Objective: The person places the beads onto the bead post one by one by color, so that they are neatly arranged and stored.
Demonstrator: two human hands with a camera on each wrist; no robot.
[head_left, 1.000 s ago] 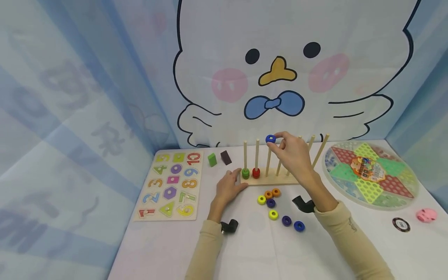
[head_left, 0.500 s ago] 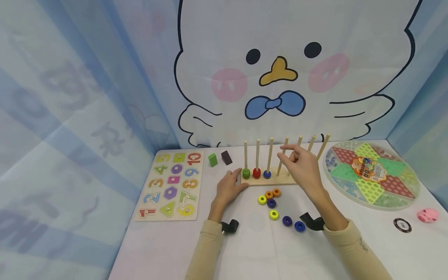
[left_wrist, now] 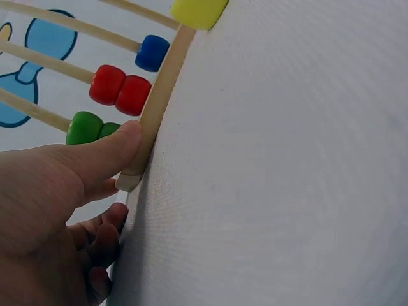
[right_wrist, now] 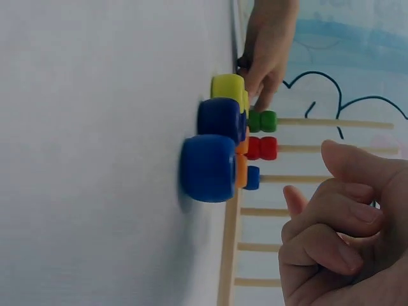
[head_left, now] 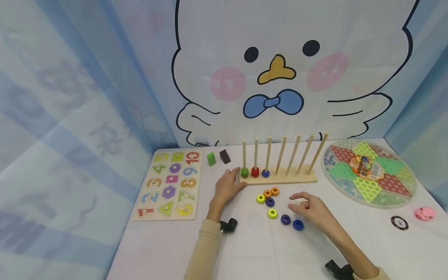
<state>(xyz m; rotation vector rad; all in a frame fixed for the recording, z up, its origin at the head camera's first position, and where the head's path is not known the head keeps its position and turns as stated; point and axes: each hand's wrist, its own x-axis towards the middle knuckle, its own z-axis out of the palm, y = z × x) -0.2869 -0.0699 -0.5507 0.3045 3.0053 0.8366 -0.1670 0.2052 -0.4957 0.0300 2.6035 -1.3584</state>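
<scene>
Seven-peg wooden stacking board is on the white tabletop, landmark for all below. Left hand at its left end, pinching the base: thumb on front edge, finger behind the end. Right hand in front of the board, right of middle, holding nothing; thumb and index finger apart, other fingers curled in. Nearest to it: loose blue bead and dark purple bead.

On the board, from its left end: two green beads on first peg, two red beads on second, one blue bead on third. Other four pegs bare.

Loose in front of the board's middle: two orange beads closest to it, a yellow bead and another purple bead beside them, second yellow bead farther out.

Left of the board: number puzzle; behind-left, green block and dark block. Right: Chinese checkers board; front-right, pink toy pig and round black-rimmed chip.
</scene>
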